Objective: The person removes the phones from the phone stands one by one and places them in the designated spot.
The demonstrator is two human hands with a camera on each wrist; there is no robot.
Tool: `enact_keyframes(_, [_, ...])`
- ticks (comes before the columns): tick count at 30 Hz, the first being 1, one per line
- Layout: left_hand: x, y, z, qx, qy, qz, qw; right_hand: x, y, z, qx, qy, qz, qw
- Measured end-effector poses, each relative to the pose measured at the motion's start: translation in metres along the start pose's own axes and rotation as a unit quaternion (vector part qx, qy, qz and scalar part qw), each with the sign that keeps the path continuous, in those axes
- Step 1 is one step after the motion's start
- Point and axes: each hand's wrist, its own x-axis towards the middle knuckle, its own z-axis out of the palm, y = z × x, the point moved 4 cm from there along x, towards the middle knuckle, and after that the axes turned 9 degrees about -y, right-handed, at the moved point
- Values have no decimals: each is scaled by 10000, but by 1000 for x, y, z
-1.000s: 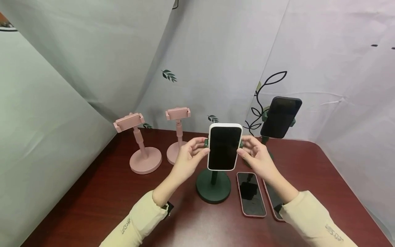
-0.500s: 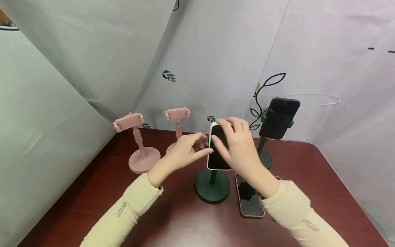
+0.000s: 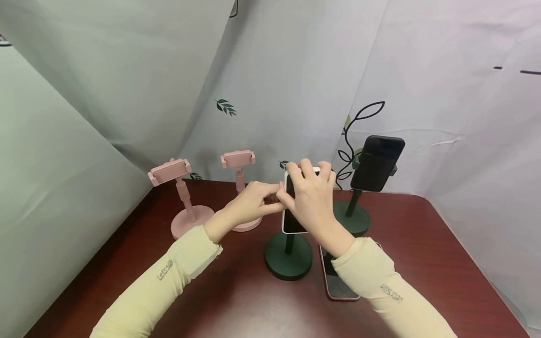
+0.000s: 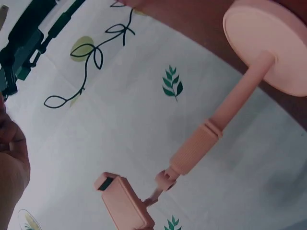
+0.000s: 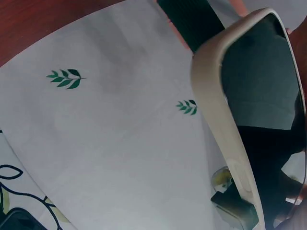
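Note:
A white-cased phone (image 3: 291,223) stands upright in the clamp of a dark green phone stand (image 3: 289,258), whose round base is on the table. My right hand (image 3: 313,199) reaches across the screen and grips the phone, fingers bent over the top edge and thumb at its left edge. At that same left side, my left hand (image 3: 250,203) pinches the stand's clamp between thumb and fingers; the clamp end is hidden there. The right wrist view shows the phone (image 5: 261,86) from close by, with a green clamp end (image 5: 236,208) against its edge.
Two pink phone stands (image 3: 192,220) (image 3: 238,159) are at the left. Behind to the right, another green stand (image 3: 352,220) holds a black phone (image 3: 377,162). A pink-edged phone (image 3: 338,284) lies on the red-brown table (image 3: 422,249), partly under my right sleeve. Pale fabric (image 3: 296,94) hangs behind.
My right hand has left the phone's right side and moved left across the screen to the top and left edge. My left hand has stayed at the left side.

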Motion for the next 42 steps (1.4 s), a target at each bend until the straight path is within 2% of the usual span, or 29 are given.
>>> enact_keyframes(5, [-8, 1, 1, -67, 409, 201, 9989, 2, -2, 0, -31, -209, -238, 9995])
enact_keyframes(10, [-8, 1, 0, -10, 699, 332, 9970, 1, 4, -3, -17, -198, -302, 9993])
enact_keyframes(17, [-7, 7, 2, 218, 817, 209, 9962, -1, 9, -5, 191, -348, -329, 9987])
enact_keyframes(24, [-10, 10, 4, 809, 907, 143, 9925, 0, 11, -7, 408, -482, -404, 9972])
enact_keyframes(30, [-10, 10, 3, 867, 1062, 273, 9902, 0, 13, -11, 757, -460, -454, 9950])
enact_keyframes(34, [-12, 12, 4, 1007, 1117, 165, 9885, -1, 15, -12, 930, -507, -469, 9933])
enact_keyframes(37, [-12, 14, 7, 1557, 1158, 172, 9808, -2, 15, -14, 1025, -533, -564, 9917])
enact_keyframes(42, [-9, 20, 8, 2508, 1396, 362, 9572, -2, 16, -17, 1193, -489, -655, 9895])
